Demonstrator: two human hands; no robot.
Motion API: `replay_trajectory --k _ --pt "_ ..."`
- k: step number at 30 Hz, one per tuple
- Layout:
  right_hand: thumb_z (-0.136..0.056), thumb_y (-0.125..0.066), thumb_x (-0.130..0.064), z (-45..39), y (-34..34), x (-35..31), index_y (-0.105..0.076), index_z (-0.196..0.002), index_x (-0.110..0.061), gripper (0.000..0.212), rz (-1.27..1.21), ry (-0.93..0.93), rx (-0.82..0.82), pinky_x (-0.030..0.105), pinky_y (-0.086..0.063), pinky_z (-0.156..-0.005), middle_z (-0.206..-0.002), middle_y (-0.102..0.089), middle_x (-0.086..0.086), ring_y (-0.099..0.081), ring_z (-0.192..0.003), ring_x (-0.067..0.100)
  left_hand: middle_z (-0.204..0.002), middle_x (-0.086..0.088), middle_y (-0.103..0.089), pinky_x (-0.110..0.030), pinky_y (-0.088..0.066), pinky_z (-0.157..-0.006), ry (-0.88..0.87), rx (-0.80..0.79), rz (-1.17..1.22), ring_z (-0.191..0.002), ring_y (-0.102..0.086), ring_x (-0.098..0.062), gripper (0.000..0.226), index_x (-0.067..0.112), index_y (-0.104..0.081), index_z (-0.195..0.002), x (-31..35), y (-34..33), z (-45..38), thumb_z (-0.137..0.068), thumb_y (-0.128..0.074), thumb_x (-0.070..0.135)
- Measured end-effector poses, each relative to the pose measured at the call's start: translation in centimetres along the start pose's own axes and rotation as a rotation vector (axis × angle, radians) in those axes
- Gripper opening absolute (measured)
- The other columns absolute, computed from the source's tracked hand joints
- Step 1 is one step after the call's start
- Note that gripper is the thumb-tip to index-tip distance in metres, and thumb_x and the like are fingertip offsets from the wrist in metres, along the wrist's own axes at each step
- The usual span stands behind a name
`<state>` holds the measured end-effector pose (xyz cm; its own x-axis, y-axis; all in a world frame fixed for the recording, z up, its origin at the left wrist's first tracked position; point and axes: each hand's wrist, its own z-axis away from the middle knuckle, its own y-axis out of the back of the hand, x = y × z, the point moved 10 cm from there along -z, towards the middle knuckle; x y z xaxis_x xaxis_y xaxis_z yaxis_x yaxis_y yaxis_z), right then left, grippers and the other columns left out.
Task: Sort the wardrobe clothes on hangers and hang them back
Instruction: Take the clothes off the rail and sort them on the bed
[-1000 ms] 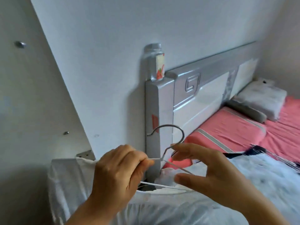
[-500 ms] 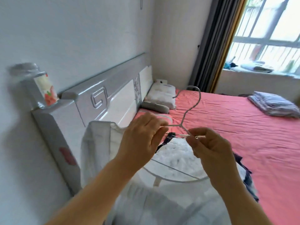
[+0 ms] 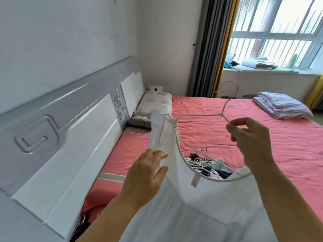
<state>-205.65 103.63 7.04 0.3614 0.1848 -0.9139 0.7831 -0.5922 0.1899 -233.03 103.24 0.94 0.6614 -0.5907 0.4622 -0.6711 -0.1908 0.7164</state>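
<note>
Above the bed's near left edge: one white sleeveless top [image 3: 201, 206], held up in mid-air on a white wire hanger [image 3: 201, 116]. Left shoulder strap is threaded over the hanger's left arm; the right side hangs slack below the wire. Left hand [image 3: 145, 173]: pinches the strap between thumb and fingers. Right hand [image 3: 250, 137]: fingers curled, pinching the hanger's right arm just below the hook's neck. Hook points up toward the window. On the pink bedsheet [image 3: 262, 137], beneath the neckline: a heap of dark clothes with tangled hangers [image 3: 206, 163]. Far right corner: folded lilac blanket [image 3: 281, 107]. Along the left edge: grey-and-white headboard [image 3: 70, 128], pillow [image 3: 153, 103] at its far end.
</note>
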Motion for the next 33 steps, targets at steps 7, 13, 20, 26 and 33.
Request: replay_trajectory --k 7,13,20,26,33 --pt "-0.082 -0.069 -0.009 -9.0 -1.8 16.0 -0.063 -0.072 -0.021 0.017 0.03 -0.142 -0.093 0.029 -0.037 -0.052 -0.049 -0.057 0.004 -0.048 -0.042 0.01 -0.107 0.008 -0.062 -0.015 -0.044 -0.077 0.088 -0.204 -0.133 -0.094 -0.061 -0.008 0.045 0.021 -0.066 -0.107 -4.9 -12.0 -5.9 -0.08 -0.04 0.045" --pt "-0.085 -0.065 -0.01 -12.0 -4.7 30.3 -0.061 -0.081 -0.019 0.011 0.193 -0.271 -0.204 0.028 -0.038 -0.051 -0.058 -0.061 0.005 -0.051 -0.05 0.019 -0.092 0.017 -0.062 -0.011 -0.045 -0.056 0.134 -0.423 -0.217 -0.071 -0.062 0.001 0.033 0.03 -0.066 -0.093 -9.1 -20.9 -6.6 -0.076 -0.042 0.044" --pt "-0.082 -0.067 -0.007 -9.8 -7.8 41.7 -0.054 -0.12 -0.008 0.04 0.375 -0.509 -0.446 0.029 -0.042 -0.067 -0.089 -0.058 0.005 -0.054 -0.078 0.018 -0.088 0.019 -0.061 -0.01 -0.044 -0.063 0.191 -0.553 -0.255 -0.071 -0.062 0.002 0.035 0.032 -0.068 -0.091 -12.7 -26.5 -5.6 -0.074 -0.04 0.045" --pt "-0.08 -0.071 -0.016 -8.0 -10.0 40.7 -0.054 -0.125 -0.009 0.048 0.546 -0.342 -0.632 0.031 -0.04 -0.092 -0.114 -0.057 0.005 -0.052 -0.11 0.022 -0.113 0.011 -0.057 -0.017 -0.035 -0.079 0.308 -0.583 -0.225 -0.102 -0.058 -0.011 0.049 0.026 -0.061 -0.117 -13.7 -27.3 -4.8 -0.081 -0.036 0.047" --pt "-0.082 -0.07 -0.017 -2.5 -15.7 31.5 -0.057 -0.123 -0.01 0.043 0.549 0.04 -0.807 0.027 -0.036 -0.09 -0.119 -0.058 0.004 -0.051 -0.112 0.024 -0.114 0.005 -0.061 -0.026 -0.041 -0.084 0.385 -0.495 -0.246 -0.103 -0.06 -0.017 0.05 0.019 -0.064 -0.116 -15.2 -22.2 -1.7 -0.082 -0.039 0.047"
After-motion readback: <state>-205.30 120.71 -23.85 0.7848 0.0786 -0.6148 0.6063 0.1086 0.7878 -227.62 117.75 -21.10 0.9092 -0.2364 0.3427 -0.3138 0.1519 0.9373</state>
